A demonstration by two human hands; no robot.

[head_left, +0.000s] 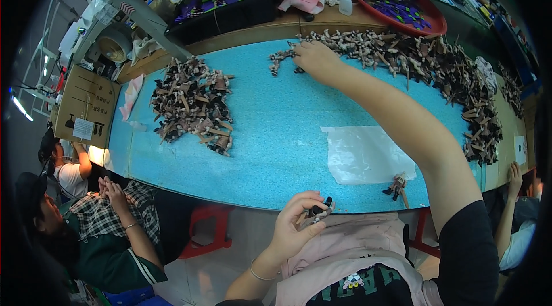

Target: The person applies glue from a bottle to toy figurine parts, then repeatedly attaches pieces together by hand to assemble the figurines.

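Note:
Near the front edge of the table, my left hand (pixel 296 225) is closed around a small toy figure (pixel 319 209) with dark and pale parts, partly hidden by the fingers. My right arm stretches to the far side, where my right hand (pixel 316 60) has its fingers curled down onto small dark-and-pale figure pieces (pixel 275 68) beside a long pile. What those fingertips grip is hidden. A single brown-and-black toy figure (pixel 395 186) lies near the front edge, next to a clear plastic sheet (pixel 368 156) on the blue tabletop (pixel 259 128).
A heap of similar figures (pixel 192 102) lies at left; a long pile (pixel 431 64) curves along the far and right edges. Behind stand a black bin (pixel 224 18) and a red basin (pixel 440 21) of purple parts. A carton (pixel 86 105) and seated co-workers (pixel 115 231) are at left.

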